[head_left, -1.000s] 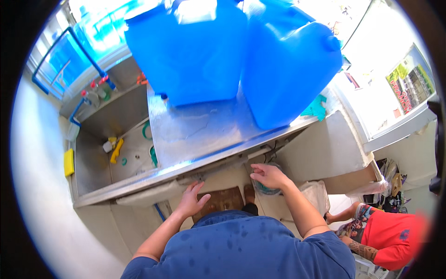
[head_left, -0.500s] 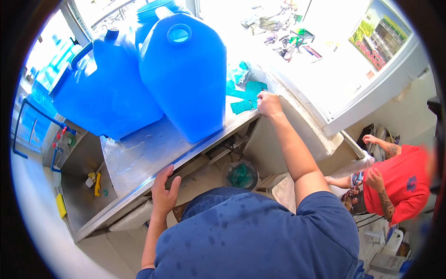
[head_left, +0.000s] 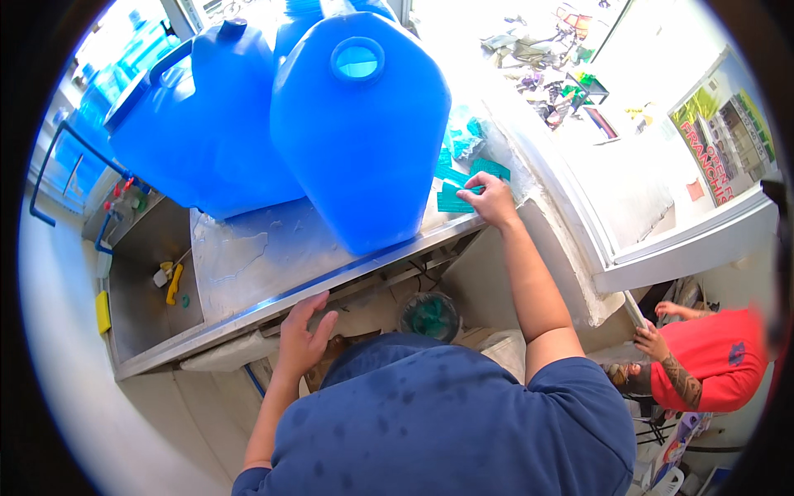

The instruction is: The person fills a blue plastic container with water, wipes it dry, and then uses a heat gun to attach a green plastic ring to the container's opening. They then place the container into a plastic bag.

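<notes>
My right hand (head_left: 494,202) reaches to the right end of the metal counter. Its thumb and fingers are pinched at a teal plastic strip (head_left: 453,202). Another teal piece (head_left: 490,169) lies just beyond the fingers, near a clear plastic bag (head_left: 467,140) with teal bits in it. A large blue jug (head_left: 356,157) stands left of the strips, its round mouth facing me. Beside it a second blue jug (head_left: 198,124), with a handle, leans on the counter. My left hand (head_left: 303,337) hovers by the counter's front edge, fingers apart and holding nothing.
The wet steel counter (head_left: 227,256) runs to a sink (head_left: 136,256) at the left, where a yellow-handled tool (head_left: 174,283) lies. Below the counter stands a bin (head_left: 430,316) with teal scraps. A person in red (head_left: 711,364) is at the right, beside a white-framed window ledge (head_left: 686,248).
The view has shifted, so the jugs sit farther right. My right hand's fingers have come over the near teal strip. The left hand stays by the edge. The person in red has moved a hand.
</notes>
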`<state>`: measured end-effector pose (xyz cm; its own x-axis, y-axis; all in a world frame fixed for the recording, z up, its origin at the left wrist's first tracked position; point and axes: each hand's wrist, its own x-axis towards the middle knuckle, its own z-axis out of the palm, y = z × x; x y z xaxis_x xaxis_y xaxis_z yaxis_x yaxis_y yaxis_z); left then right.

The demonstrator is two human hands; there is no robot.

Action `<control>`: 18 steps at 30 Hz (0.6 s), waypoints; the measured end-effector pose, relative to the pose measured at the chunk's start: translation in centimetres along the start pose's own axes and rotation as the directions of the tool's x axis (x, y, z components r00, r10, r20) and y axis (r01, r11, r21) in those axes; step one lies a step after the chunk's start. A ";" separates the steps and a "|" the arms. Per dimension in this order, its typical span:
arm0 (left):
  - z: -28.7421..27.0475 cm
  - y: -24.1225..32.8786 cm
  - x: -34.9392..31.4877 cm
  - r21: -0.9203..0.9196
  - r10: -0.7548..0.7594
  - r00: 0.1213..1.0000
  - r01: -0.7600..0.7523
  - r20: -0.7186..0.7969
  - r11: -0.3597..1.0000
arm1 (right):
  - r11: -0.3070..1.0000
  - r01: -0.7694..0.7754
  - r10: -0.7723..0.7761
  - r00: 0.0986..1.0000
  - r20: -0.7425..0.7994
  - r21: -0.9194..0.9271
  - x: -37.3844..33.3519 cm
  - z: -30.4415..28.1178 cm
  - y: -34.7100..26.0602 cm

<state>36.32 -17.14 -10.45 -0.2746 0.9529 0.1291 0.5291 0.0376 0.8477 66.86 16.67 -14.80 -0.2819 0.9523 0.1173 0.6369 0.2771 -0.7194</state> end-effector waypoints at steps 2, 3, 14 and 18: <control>0.0 0.4 0.8 0.002 0.020 0.999 -0.020 0.033 1.000 | 0.984 -0.117 0.116 0.993 0.012 0.134 0.5 -0.5 0.0; 0.0 0.6 1.1 -0.005 0.031 0.999 -0.031 0.045 1.000 | 0.987 -0.101 0.106 0.994 -0.031 0.124 0.6 -0.7 0.0; -3.2 -0.7 2.4 -0.032 0.019 0.978 -0.013 0.209 0.999 | 0.910 0.037 -0.097 0.987 -0.126 -0.413 -1.2 0.6 -0.6; -5.2 -1.6 3.6 -0.020 0.140 0.936 -0.141 0.323 0.990 | 0.940 -0.027 -0.020 0.991 -0.135 -0.340 2.2 5.2 -0.2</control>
<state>30.25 -15.33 -8.67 0.0764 0.9944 0.0734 0.5468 -0.1033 0.8309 62.36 18.09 -17.95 -0.1953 0.9551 0.2228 0.8503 0.2781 -0.4468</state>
